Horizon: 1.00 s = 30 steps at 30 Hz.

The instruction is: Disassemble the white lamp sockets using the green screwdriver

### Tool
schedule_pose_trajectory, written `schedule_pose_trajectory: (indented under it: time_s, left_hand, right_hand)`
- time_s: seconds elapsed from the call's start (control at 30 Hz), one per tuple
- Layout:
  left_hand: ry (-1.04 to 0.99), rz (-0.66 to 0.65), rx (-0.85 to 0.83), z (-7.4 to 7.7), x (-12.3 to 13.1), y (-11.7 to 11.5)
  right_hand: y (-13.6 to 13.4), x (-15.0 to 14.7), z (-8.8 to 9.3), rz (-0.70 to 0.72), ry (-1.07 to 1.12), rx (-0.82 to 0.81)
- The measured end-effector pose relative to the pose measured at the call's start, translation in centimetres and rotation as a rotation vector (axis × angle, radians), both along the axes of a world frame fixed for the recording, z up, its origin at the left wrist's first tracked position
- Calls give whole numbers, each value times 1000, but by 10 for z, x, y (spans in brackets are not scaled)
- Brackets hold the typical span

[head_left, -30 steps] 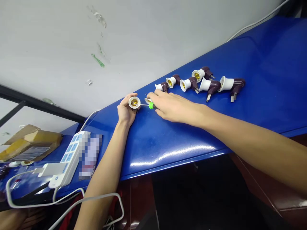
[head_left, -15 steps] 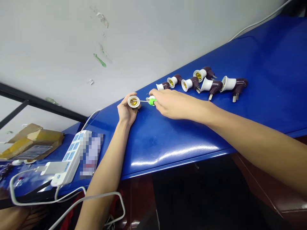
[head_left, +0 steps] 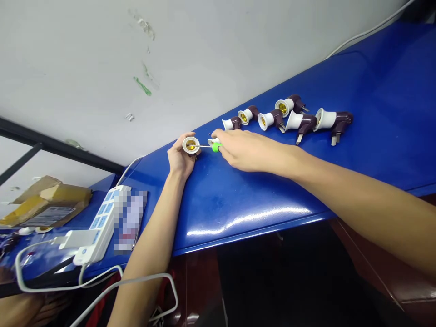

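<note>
My left hand (head_left: 179, 159) cups a white lamp socket adapter (head_left: 190, 145), its brass-lined opening facing up. My right hand (head_left: 241, 152) pinches a green-handled screwdriver (head_left: 215, 147), whose thin shaft reaches across to that socket's opening. A white piece (head_left: 213, 141), partly hidden, lies under my right fingertips. Beyond my right hand, several similar white sockets with dark maroon plug bodies (head_left: 267, 121) lie in a loose row, metal prongs showing on some. None touches my hands.
Everything rests on a glossy blue table (head_left: 259, 195) against a white wall (head_left: 85, 59). To the left are a white power strip (head_left: 102, 225), a pixelated flat item (head_left: 129, 220), a cardboard package (head_left: 51, 202) and looped white cable (head_left: 143, 277).
The view has drifted slightly. My hands stay nearly in place, and the screwdriver shaft now lies a little flatter and reaches farther across the socket opening.
</note>
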<state>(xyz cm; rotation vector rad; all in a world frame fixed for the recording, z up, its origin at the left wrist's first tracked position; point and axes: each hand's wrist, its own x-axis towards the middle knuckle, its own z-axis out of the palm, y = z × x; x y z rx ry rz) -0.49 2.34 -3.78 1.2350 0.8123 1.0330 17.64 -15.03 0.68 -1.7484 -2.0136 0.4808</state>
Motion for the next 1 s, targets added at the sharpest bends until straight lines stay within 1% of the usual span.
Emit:
schedule_pose_trajectory:
  time_s: [0.17, 0.37, 0.5, 0.73, 0.93, 1.0]
  left_hand:
    - [-13, -4, -10, -1, 0, 1]
    - [-17, -8, -11, -1, 1, 1]
    - [-2, 3, -6, 0, 2, 0]
    - [1, 12, 9, 0, 3, -2]
    - [16, 26, 13, 1, 5, -4]
    - [15, 28, 13, 1, 5, -4]
  right_hand:
    - [0, -1, -3, 0, 15, 27]
    - [1, -2, -4, 8, 11, 16]
    - [2, -1, -6, 11, -20, 36]
    - [3, 2, -4, -19, -40, -22]
    - [3, 2, -5, -20, -40, 26]
    - [3, 2, -6, -15, -46, 20]
